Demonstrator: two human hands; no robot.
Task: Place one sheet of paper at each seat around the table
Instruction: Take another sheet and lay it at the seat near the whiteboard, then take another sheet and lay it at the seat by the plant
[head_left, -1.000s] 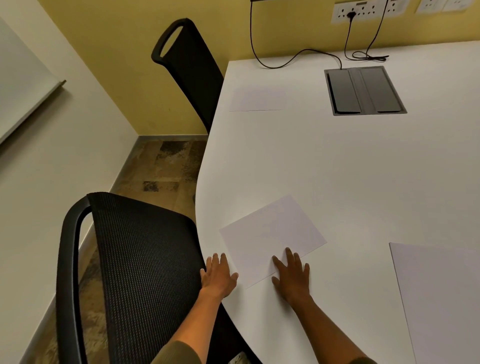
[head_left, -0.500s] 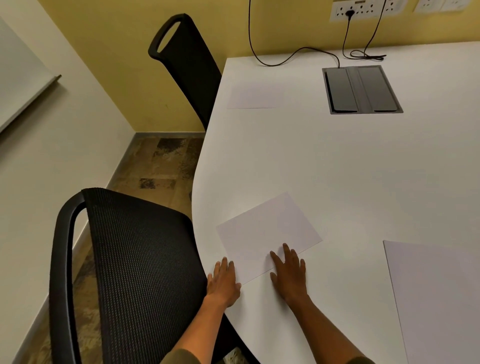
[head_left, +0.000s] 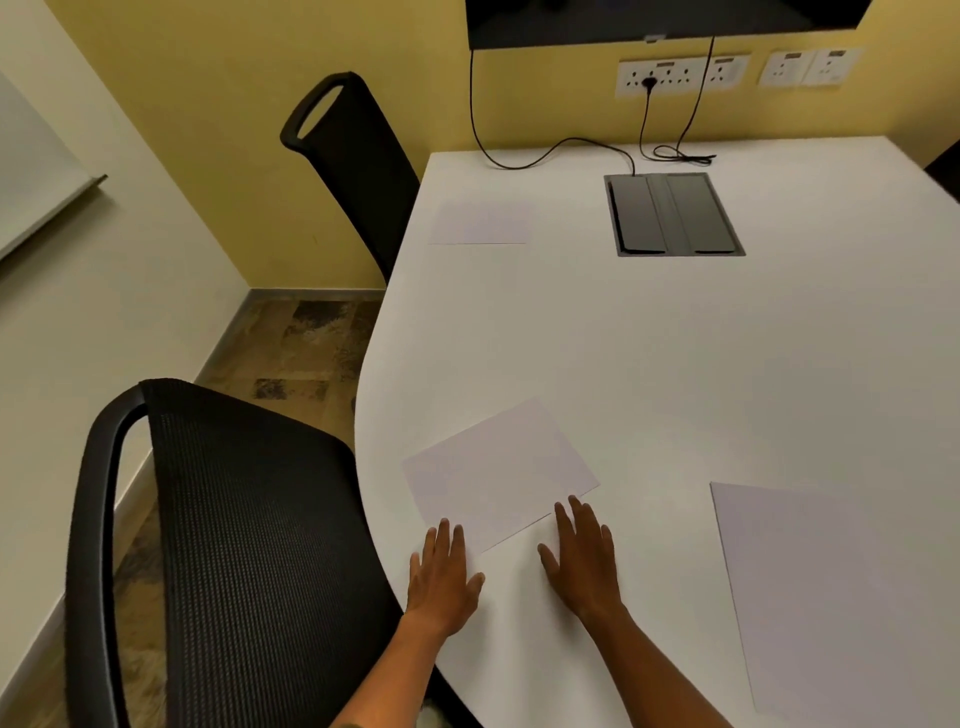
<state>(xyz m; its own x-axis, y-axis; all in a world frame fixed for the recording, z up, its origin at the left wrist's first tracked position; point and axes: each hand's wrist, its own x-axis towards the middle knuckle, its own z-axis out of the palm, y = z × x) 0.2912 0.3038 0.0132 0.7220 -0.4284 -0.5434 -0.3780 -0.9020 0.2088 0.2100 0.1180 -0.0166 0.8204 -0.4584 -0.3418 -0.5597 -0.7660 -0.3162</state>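
Both hands have slid back off the sheet, left hand and right hand flat, empty, fingertips at its near edge.

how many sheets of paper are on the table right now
3: one by the far chair, one at the near chair under both hands' fingertips, one at the lower right, cut off by the frame. More may lie out of view.

Grey cable box, wall sockets
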